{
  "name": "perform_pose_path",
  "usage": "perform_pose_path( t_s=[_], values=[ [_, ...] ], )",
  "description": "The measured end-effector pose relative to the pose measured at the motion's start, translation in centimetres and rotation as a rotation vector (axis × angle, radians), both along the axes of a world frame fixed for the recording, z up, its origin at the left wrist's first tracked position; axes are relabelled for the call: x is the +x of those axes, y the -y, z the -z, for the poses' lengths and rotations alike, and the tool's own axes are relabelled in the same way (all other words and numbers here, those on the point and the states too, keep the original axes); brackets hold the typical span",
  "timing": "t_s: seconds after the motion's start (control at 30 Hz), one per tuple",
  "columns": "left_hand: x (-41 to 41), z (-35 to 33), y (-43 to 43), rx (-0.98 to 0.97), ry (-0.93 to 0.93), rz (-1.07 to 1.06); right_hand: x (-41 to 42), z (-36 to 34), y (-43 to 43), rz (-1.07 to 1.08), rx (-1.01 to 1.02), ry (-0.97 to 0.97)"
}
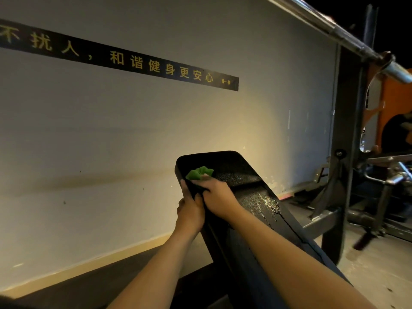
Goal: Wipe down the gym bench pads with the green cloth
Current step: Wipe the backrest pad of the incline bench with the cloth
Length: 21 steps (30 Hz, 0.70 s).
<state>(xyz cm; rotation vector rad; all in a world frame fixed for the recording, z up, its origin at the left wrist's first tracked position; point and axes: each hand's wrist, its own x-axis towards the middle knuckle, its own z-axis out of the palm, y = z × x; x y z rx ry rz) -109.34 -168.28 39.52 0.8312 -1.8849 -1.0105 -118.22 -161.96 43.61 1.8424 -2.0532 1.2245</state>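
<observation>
Leftmost, the left grip (189, 210) clasps the side edge of the tilted black textured gym bench pad (245, 175). Just right of it, the right grip (215, 192) clutches the bunched green cloth (199, 172), pressing it onto the pad's upper end.

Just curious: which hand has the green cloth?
The right hand holds the cloth against the pad; the left hand only grips the pad's edge.
</observation>
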Motion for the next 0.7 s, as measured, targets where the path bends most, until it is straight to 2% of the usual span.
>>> perform_pose_path(
  t_s=[0.17, 0.37, 0.47, 0.57, 0.7],
  values=[
    [1.1, -0.3, -0.2, -0.033, 0.053, 0.03, -2.5, -0.2, -1.1, -0.006, 0.036, -0.079],
    [0.9, -0.9, -1.0, -0.244, 0.206, -0.078, -10.3, -0.5, -2.4, 0.355, 0.145, 0.102],
    [0.5, -1.2, -1.5, -0.208, 0.199, -0.093, -10.0, -0.4, -2.2, 0.406, 0.132, 0.135],
    [-0.1, -1.8, -1.8, -0.072, 0.1, -0.076, -6.8, -0.6, -1.0, 0.345, 0.081, 0.135],
    [-0.3, -1.8, -1.9, -0.09, 0.132, -0.128, -2.8, -0.1, 1.0, 0.101, 0.07, -0.012]
  ],
)
